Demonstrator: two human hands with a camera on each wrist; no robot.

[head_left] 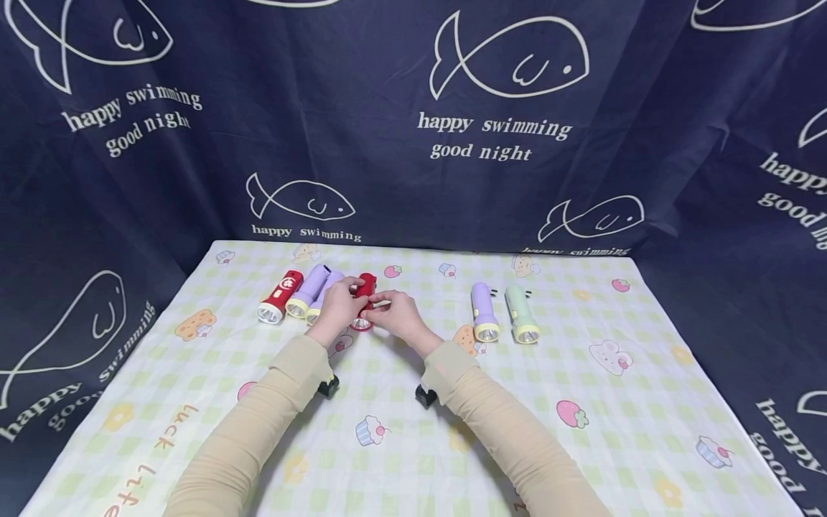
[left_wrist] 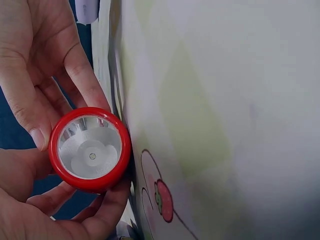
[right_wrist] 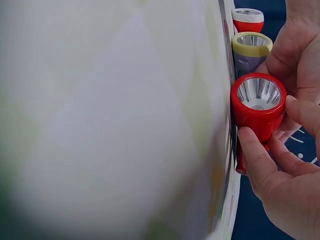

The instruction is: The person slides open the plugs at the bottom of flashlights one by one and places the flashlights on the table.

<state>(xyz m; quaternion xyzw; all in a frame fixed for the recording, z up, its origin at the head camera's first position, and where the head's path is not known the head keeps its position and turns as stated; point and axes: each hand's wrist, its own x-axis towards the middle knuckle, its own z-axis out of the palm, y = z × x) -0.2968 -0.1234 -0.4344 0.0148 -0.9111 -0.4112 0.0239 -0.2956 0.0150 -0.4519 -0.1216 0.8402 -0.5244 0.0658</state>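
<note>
Both hands are on a red flashlight (head_left: 367, 284) lying at the left centre of the table, its lens toward me. My left hand (head_left: 338, 307) grips it from the left, covering part of its body. From the other side my right hand (head_left: 402, 316) pinches it near the head between thumb and fingers. In the left wrist view the red rim and silver reflector (left_wrist: 92, 150) face the camera, fingers on both sides. The right wrist view shows the flashlight's red head (right_wrist: 257, 120) close beside the tabletop, the right fingertips against it.
Left of the hands lie a red flashlight with a white rim (head_left: 281, 296) and two purple flashlights, one (head_left: 312, 289) fully visible, the other (head_left: 331, 280) partly behind the left hand. To the right are a purple flashlight (head_left: 482, 305) and a green flashlight (head_left: 519, 309). A dark curtain (head_left: 388, 143) hangs behind.
</note>
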